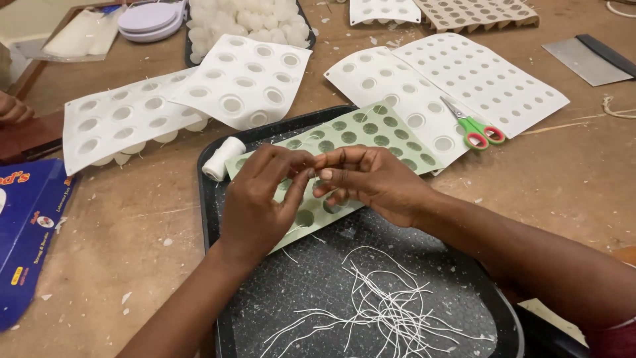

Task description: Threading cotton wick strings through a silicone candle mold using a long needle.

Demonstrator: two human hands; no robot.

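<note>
Head view: hands pinched together over green mould, blue box far left.

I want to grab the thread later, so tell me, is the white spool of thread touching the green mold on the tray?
Touching. In the head view the spool lies against the green mold's left corner, no gap visible.

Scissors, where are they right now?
Head view, right of centre: the green-handled scissors lie on a white mould sheet, just beyond the tray edge, past the right hand.
</note>
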